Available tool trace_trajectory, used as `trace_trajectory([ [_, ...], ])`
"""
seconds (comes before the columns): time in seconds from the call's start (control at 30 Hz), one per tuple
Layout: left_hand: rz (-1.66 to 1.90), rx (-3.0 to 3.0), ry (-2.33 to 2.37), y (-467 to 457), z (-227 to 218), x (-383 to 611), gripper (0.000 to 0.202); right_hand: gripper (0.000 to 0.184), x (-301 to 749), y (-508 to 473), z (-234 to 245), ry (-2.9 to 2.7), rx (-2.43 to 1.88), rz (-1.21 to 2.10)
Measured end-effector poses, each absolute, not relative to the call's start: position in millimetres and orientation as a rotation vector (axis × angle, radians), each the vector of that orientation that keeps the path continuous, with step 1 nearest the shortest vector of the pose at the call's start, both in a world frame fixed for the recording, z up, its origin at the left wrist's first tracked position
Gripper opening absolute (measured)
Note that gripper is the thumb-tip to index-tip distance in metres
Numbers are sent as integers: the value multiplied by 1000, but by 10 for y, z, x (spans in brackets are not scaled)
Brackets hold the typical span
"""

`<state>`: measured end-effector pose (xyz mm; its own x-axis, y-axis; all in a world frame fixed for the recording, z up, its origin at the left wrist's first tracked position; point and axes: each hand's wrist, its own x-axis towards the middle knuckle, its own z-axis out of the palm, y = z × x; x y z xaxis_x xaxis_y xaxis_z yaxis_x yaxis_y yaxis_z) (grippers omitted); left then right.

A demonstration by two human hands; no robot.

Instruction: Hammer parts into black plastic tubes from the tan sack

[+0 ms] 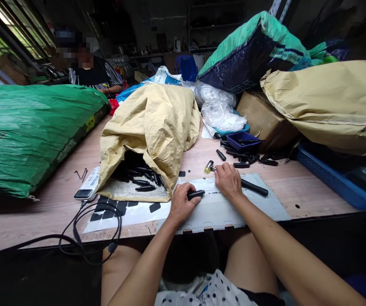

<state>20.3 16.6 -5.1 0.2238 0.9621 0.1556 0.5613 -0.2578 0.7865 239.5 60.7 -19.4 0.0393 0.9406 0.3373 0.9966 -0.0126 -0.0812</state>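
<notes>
Dim workshop, daylight through barred window (1,34) — dark shelving (214,25) behind wooden table (52,191).

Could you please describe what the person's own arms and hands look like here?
The left forearm and right forearm are bare, with no sleeves in view. The left hand and right hand wear no gloves; no watch, bracelet or ring can be seen. At the lap, white cloth with dark dots shows.

Matt wood-grain table (74,161), crinkly beige woven sack (157,123), glossy black plastic part (196,194) w/ smooth finish.
</notes>
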Motion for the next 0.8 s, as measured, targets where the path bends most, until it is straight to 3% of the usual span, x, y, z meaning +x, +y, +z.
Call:
trace_trajectory([
  [0.8,840,1910,1419,136,9,217,17,28,2423,568,-229,-1997,-1973,-264],
])
